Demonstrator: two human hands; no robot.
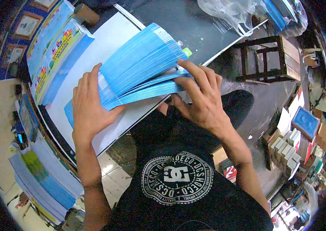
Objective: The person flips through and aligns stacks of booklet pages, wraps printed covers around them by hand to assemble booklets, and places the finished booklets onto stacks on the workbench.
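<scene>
A fanned stack of blue printed sheets [136, 61] lies tilted across the white board on the table, its layered edges spread toward the far right. At its left end is my left hand [89, 102], the fingers along the edge and the thumb at the near corner, gripping it. My right hand [201, 92] holds the right end, with the index finger on the upper layers and the other fingers around a lower bundle. A gap shows between those upper and lower layers. The thumb of my right hand is partly hidden below the sheets.
Tall piles of colourful printed covers [60, 50] stand on the left beside a brown cylinder [86, 14]. Clear plastic wrapping [232, 11] lies at the far right of the dark table. A wooden stool [271, 59] and stacked small blocks [286, 150] are on the right.
</scene>
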